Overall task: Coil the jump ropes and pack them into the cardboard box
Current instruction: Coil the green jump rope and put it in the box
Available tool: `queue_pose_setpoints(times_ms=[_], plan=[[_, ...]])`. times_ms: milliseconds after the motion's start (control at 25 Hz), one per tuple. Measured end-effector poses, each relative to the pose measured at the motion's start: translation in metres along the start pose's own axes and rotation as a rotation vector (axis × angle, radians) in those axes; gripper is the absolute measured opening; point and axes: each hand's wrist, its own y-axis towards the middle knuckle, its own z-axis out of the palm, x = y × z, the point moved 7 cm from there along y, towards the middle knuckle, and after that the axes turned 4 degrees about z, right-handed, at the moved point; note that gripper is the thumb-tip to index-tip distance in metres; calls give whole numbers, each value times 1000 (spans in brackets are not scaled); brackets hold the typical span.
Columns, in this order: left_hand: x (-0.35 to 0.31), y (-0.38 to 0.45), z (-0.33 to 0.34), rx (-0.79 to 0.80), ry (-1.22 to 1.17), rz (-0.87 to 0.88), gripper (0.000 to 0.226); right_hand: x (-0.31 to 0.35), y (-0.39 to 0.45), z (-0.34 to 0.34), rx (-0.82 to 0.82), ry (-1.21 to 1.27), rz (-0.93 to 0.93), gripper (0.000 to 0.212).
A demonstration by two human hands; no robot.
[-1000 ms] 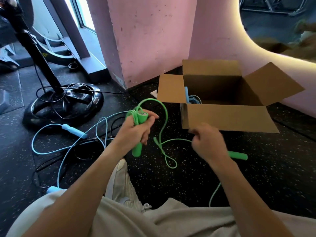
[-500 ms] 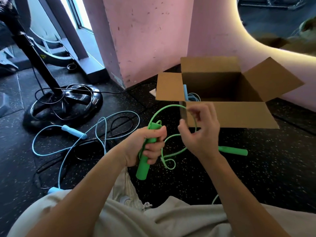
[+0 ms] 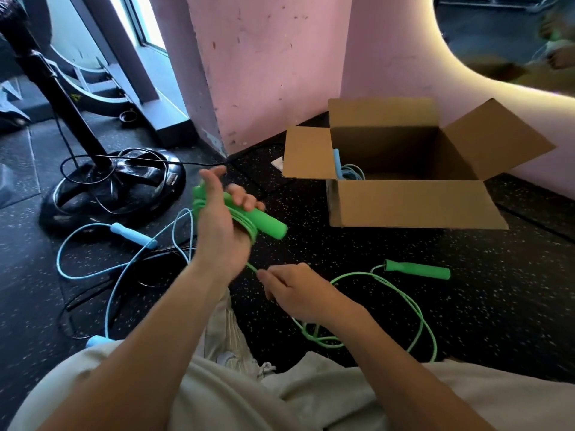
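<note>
While my left hand (image 3: 222,231) clamps the green plastic jump-rope handle (image 3: 267,222) with its turns, my right hand (image 3: 295,290) pinches the thin, limp green cord (image 3: 413,306); it looks light and springy

The left hand (image 3: 222,231) is raised with fingers curled in a grip, while the right hand (image 3: 298,290) pinches lower.

speckled black floor (image 3: 466,306) under cardboard box (image 3: 413,206), loose blue rope (image 3: 124,265), fan base (image 3: 115,191)

Pink wall (image 3: 273,66); speckled black floor (image 3: 497,306) — daylit window (image 3: 146,23)
</note>
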Motion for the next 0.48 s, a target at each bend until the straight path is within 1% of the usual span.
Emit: queue_pose_setpoints(times_ms=[40, 80, 120, 160, 200, 240, 280, 320, 360, 400, 480], plan=[[-12, 12, -14, -77, 111, 87, 28, 5, -2, -4, 14, -35, -30, 48], [-20, 22, -28, -139, 279, 132, 27, 10, -1, -12, -17, -36, -59, 50], [-23, 27, -39, -162, 494, 119, 32, 15, -1, -26, -82, -59, -87, 51], [-19, 28, -43, -114, 711, 40, 38, 21, -1, -39, -158, -135, -121, 51], [-5, 21, -41, 13, 904, -106, 48, 25, -2, -52, -238, -248, -155, 51], [15, 7, -35, 199, 1076, -284, 60, 26, -4, -63, -296, -336, -186, 51], [33, -11, -27, 394, 1213, -441, 69, 25, -8, -72, -315, -346, -219, 49], [44, -28, -18, 544, 1281, -554, 69, 20, -12, -79, -291, -285, -245, 45], [51, -41, -7, 641, 1276, -621, 63, 15, -15, -84, -251, -188, -267, 39], [55, -49, 0, 697, 1204, -672, 56, 9, -16, -86, -212, -98, -276, 34], [56, -61, 10, 782, 923, -796, 44, 4, -15, -89, -171, 65, -260, 34]])
